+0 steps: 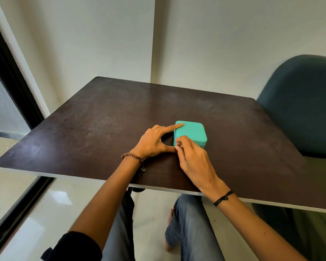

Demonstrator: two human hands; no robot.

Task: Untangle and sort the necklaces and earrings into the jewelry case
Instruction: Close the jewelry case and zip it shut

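Note:
A small teal jewelry case [193, 131] with rounded corners sits closed on the dark brown table [105, 117]. My left hand [154, 143] rests beside the case's left side, its index finger stretched onto the lid's far left corner and its thumb against the near left corner. My right hand [193, 159] is at the case's near left corner with fingertips pinched together on something small at the edge, likely the zipper pull. No necklaces or earrings are visible.
A dark teal chair [305, 102] stands at the table's right side. A white wall corner is behind the table, and a black-framed glass door [6, 95] is on the left. My legs in jeans show below the table's near edge.

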